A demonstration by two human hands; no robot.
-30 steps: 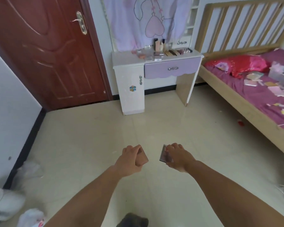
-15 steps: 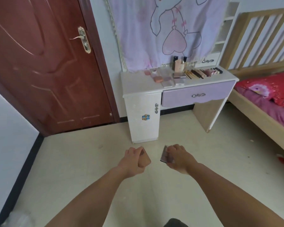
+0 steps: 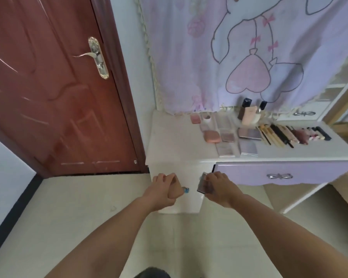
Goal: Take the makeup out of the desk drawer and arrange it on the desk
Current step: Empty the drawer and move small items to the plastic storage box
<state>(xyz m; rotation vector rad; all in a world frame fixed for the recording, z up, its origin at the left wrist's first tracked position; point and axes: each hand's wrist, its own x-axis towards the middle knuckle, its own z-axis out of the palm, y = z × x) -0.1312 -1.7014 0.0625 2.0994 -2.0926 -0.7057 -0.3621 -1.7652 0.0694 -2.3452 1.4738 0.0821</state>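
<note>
The left hand (image 3: 162,192) curls around a small pink compact case (image 3: 174,189), mostly hidden behind the fingers. The right hand (image 3: 219,187) pinches a flat dark rectangular palette (image 3: 203,184) with a shiny edge, tilted on its side. Both are held in front of the white desk with a lilac drawer (image 3: 279,175), which looks nearly closed. On the desktop lie pink compacts (image 3: 211,136), palettes, bottles (image 3: 249,115) and a row of slim pencils and tubes (image 3: 293,134); motion blur smears their details.
</note>
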